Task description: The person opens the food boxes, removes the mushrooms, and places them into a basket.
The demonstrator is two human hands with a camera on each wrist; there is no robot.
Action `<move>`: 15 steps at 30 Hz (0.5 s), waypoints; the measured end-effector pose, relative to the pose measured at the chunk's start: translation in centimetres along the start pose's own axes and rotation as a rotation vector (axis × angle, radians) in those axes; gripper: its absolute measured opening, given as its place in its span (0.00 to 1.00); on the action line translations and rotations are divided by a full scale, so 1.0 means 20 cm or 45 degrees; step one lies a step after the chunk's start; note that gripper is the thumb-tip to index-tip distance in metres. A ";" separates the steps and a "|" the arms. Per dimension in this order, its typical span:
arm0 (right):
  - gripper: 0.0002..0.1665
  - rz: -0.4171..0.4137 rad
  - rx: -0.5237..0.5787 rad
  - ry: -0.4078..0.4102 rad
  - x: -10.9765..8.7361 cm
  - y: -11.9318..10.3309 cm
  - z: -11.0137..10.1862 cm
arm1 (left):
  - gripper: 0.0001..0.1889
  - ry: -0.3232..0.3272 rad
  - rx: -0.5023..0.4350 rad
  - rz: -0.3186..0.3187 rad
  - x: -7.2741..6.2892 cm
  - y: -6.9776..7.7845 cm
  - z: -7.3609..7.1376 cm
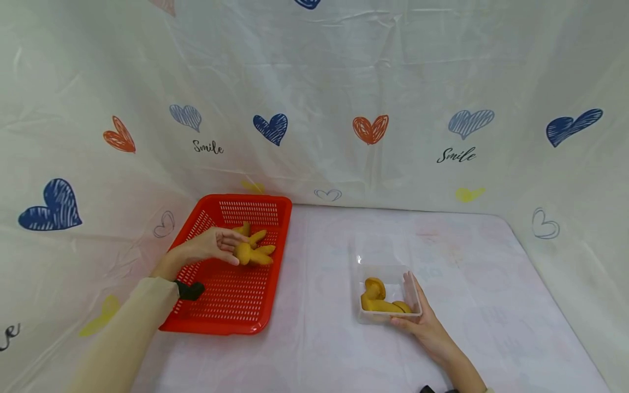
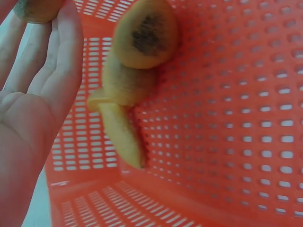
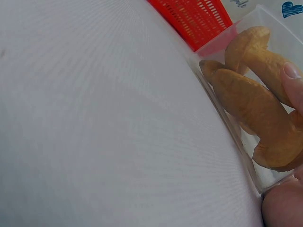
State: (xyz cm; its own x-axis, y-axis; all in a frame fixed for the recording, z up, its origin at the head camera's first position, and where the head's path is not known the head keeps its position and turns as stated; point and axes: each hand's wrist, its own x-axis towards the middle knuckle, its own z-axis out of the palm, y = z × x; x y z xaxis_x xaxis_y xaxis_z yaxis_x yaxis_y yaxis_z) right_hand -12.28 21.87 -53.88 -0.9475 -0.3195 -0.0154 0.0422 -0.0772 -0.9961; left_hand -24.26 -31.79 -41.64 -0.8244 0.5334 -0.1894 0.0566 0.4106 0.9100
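Observation:
My left hand (image 1: 218,245) is over the red basket, pinching a yellow-brown mushroom (image 1: 243,253) between thumb and fingertips. In the left wrist view that held mushroom (image 2: 40,9) shows only partly, at the top left corner. Other mushrooms (image 2: 147,35) lie in the basket beside the hand, one with a dark patch on its cap. My right hand (image 1: 431,334) grips the clear plastic box (image 1: 393,290) at its near right corner. Inside the box lie mushrooms (image 3: 251,104), and the right thumb (image 3: 293,78) overlaps one of them in the right wrist view.
The red perforated basket (image 1: 231,305) stands on the left of the white-covered table (image 1: 319,349). A lid-like clear panel (image 1: 380,248) extends behind the box. White sheeting printed with hearts (image 1: 319,71) rises at the back and sides.

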 end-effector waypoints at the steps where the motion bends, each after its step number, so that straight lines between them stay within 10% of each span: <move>1: 0.68 0.000 0.005 -0.001 0.00 0.00 0.00 | 0.28 -0.014 0.004 -0.002 0.00 -0.01 0.00; 15: 0.67 0.003 0.022 -0.002 0.00 0.00 0.00 | 0.26 -0.113 0.040 -0.102 0.00 -0.11 0.04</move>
State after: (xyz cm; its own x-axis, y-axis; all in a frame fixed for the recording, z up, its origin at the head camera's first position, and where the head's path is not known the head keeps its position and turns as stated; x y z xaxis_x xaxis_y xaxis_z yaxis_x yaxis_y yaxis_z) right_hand -12.34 21.83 -53.85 -0.9469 -0.3210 -0.0177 0.0501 -0.0930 -0.9944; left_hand -23.91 -32.16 -43.88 -0.7742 0.5606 -0.2938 0.0116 0.4767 0.8790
